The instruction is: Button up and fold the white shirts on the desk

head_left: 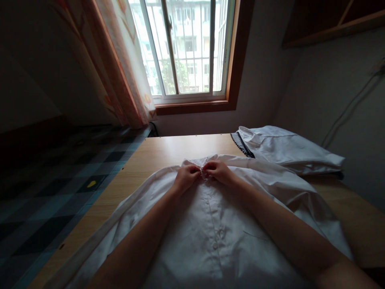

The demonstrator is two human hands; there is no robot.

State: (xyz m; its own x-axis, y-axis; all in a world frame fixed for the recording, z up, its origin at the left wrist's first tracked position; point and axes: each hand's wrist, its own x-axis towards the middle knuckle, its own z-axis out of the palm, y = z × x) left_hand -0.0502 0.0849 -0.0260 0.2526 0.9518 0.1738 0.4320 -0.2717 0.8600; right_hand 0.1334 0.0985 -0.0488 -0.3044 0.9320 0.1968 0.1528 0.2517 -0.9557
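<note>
A white button-up shirt [192, 241] lies spread front side up on the wooden table, its collar toward the window. My left hand [187, 176] pinches the fabric of the front just below the collar. Right beside it, my right hand [219, 171] pinches the opposite edge, fingertips almost meeting those of the left. Whatever small part of the cloth or button sits between the fingers is too small to make out. Down the middle runs the front placket with several small buttons [215, 245]. Both forearms rest over the shirt body.
Folded white garments [288, 146] lie at the table's back right, by a dark-edged item [242, 145]. The wooden table [168, 146] borders a bed with a checked cover [60, 208] on the left. Ahead are a barred window [189, 52] and an orange-patterned curtain [120, 60].
</note>
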